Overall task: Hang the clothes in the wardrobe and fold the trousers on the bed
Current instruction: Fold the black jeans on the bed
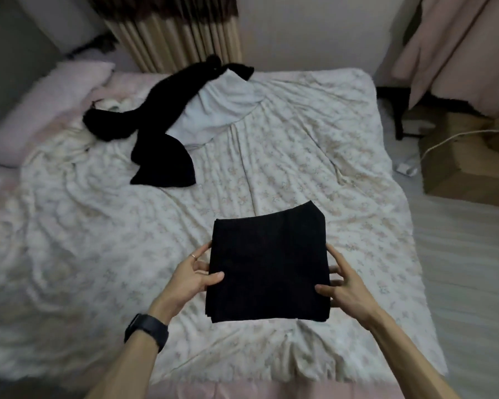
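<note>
Rumpled floral sheeting covers the bed (300,174), and over its near middle sit the folded trousers (267,269): a plain black, squarish stack of several layers, edges roughly aligned, one far corner poking out. The left hand (195,279) grips the stack's left edge, thumb on top and fingers curled beneath; the right hand (342,289) holds the right edge likewise. Whether the stack rests on the bed or is lifted just off it is unclear. Toward the bed's far left lie an unfolded black garment (162,156) and a pale garment (216,110), overlapping.
</note>
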Tool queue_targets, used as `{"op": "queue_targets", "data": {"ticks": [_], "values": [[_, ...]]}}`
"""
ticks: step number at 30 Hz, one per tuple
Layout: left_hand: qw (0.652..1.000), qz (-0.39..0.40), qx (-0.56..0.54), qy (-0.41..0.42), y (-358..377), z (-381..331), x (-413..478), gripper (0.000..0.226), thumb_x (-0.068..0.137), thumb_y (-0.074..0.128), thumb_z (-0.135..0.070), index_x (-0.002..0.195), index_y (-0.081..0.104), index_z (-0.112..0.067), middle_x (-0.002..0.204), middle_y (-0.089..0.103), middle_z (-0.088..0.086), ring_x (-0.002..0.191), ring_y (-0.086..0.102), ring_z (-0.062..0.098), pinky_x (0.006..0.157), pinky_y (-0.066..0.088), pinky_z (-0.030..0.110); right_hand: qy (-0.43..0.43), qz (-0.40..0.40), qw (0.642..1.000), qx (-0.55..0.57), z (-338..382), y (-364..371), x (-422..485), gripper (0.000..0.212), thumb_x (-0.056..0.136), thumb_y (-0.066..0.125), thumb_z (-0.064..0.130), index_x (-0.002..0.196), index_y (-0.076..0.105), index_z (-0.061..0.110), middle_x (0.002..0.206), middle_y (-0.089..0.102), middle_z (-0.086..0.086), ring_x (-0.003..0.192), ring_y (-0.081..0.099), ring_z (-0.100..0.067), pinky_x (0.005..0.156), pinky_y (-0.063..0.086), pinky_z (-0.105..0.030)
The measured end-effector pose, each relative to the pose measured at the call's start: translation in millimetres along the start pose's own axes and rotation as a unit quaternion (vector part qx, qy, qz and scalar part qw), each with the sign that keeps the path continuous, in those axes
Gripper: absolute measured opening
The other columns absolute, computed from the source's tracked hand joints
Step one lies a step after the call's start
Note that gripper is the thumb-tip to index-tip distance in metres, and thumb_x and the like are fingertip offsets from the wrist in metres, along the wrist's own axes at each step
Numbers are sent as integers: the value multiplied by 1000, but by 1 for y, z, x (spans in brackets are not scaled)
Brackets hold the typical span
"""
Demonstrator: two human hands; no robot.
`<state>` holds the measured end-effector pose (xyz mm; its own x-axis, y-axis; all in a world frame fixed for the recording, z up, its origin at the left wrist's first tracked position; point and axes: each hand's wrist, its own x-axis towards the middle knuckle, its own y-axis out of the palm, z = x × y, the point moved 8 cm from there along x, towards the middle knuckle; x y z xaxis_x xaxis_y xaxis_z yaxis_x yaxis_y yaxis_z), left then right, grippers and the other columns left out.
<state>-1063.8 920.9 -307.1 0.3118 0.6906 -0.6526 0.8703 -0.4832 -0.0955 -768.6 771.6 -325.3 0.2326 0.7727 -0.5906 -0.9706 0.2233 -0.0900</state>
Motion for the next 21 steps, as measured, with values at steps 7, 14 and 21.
{"op": "queue_targets", "data": {"ticks": [7, 14, 21], "values": [[974, -192, -6, 122, -34, -90, -165, 82, 83, 80, -5, 148, 42, -35, 91, 67, 6, 90, 74, 21, 78, 58, 26, -175, 120, 975, -71, 163, 5, -48, 88, 91, 64, -9, 142, 38, 58, 119, 57, -9, 91, 72, -21, 68, 62, -37], [881, -420, -40, 213, -106, -113, -366, 79, 82, 79, 1, 141, 41, -35, 89, 60, 7, 75, 69, 12, 68, 54, 18, -355, 252, 892, -122, 294, 127, -126, 93, 89, 68, -8, 146, 35, 58, 118, 58, -6, 102, 67, -26, 71, 60, -32], [757, -610, -73, 225, -128, -61, -571, 82, 81, 80, -1, 145, 40, -32, 91, 61, 2, 80, 71, 9, 77, 59, 24, -473, 393, 780, -115, 351, 270, -259, 93, 87, 68, -11, 145, 36, 54, 118, 61, 5, 101, 63, -8, 73, 55, -17]]}}
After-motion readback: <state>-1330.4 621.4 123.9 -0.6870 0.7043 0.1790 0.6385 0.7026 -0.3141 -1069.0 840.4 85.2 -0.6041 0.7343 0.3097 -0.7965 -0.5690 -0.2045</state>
